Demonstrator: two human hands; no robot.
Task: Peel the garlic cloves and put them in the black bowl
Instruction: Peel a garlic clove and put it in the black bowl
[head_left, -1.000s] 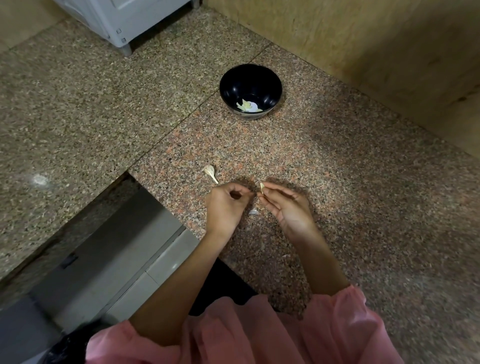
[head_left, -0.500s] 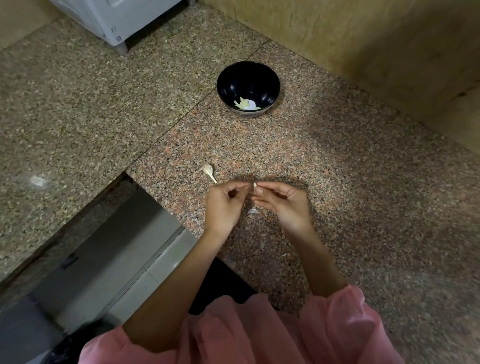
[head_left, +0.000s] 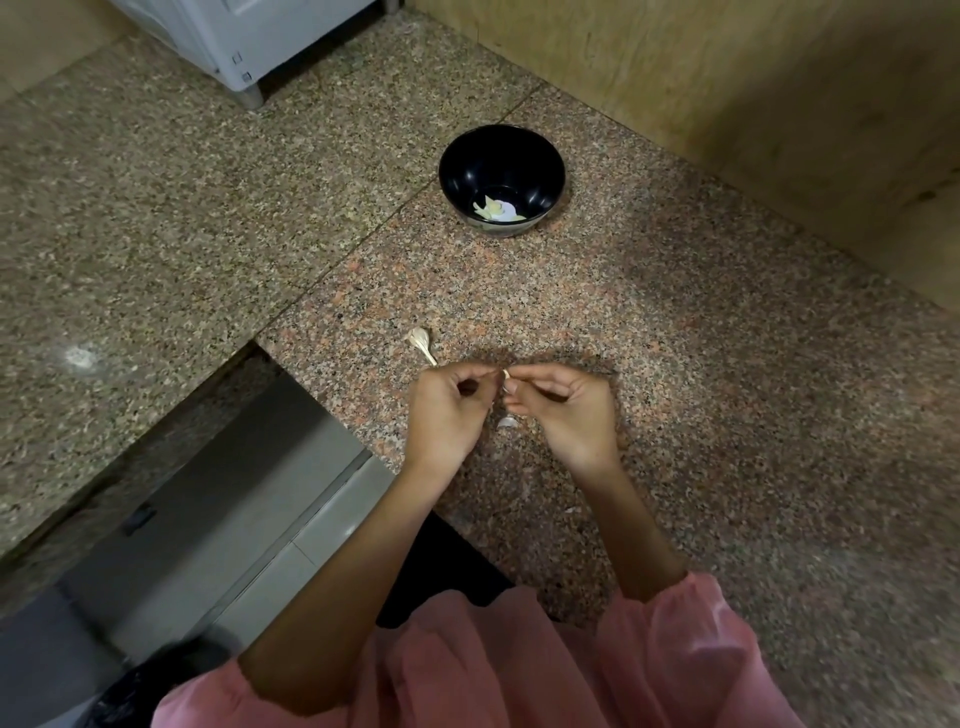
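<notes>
A small pale garlic clove is pinched between the fingertips of my left hand and my right hand, which meet just above the pink granite counter. Most of the clove is hidden by my fingers. The black bowl stands farther back on the counter with a few peeled pale pieces inside. A garlic stem with dry skin lies just left of my left hand. A scrap of white peel lies on the counter between my wrists.
A beige wall runs along the back right. A white appliance stands at the top left on a grey granite surface. Below the counter's left edge there is a grey cabinet front.
My hands have closed together: the left fingertips now meet the clove that the right hand held a second ago. The view has shifted slightly.
</notes>
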